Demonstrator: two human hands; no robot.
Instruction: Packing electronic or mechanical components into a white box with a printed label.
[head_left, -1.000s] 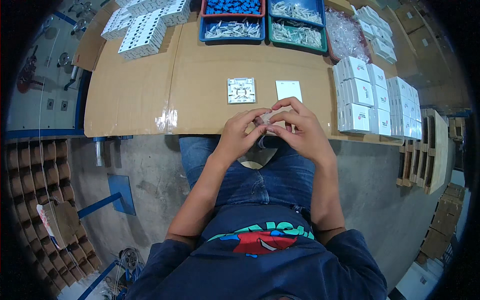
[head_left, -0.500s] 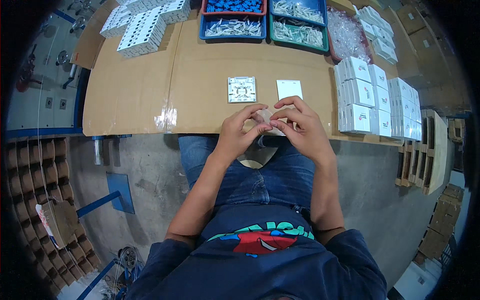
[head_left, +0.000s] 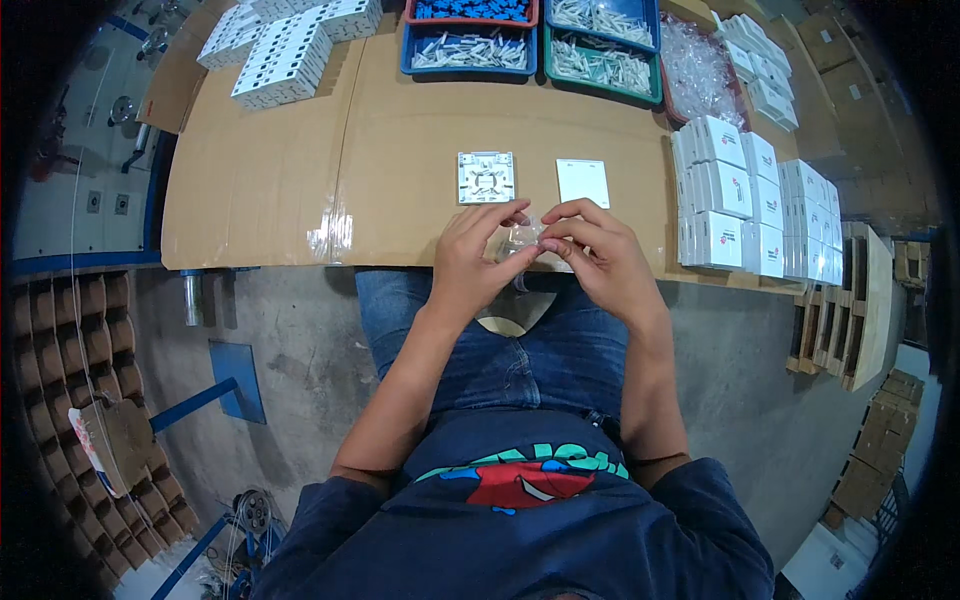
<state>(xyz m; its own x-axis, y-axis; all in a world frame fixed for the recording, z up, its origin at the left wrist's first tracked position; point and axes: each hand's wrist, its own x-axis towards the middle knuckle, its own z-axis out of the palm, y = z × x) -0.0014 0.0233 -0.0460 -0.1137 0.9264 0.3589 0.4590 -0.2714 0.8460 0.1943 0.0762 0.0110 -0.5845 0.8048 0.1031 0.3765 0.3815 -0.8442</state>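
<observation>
Near the table's front edge, I hold a small clear plastic bag (head_left: 517, 240) between both hands. My left hand (head_left: 474, 256) is closed on its left side, fingers curled and thumb toward the middle. On the other side, my right hand (head_left: 602, 258) pinches the bag between thumb and fingertips. Whether anything lies inside the bag, I cannot tell. Just beyond my left fingers a square white plastic housing (head_left: 486, 178) lies with its inner fittings facing up. To its right is a flat white cover (head_left: 582, 182), apart from the housing and close to my right fingers.
Along the back stand a blue tray (head_left: 468, 71) and a green tray (head_left: 605, 93) of small white parts. A pile of clear bags (head_left: 703, 70) fills a red tray. Stacked white housings (head_left: 716, 190) line the right; white units (head_left: 285, 75) sit back left.
The bag between my hands has shifted and shows more clearly, with my left fingers a little lower. The housing and cover lie where they were on the table.
</observation>
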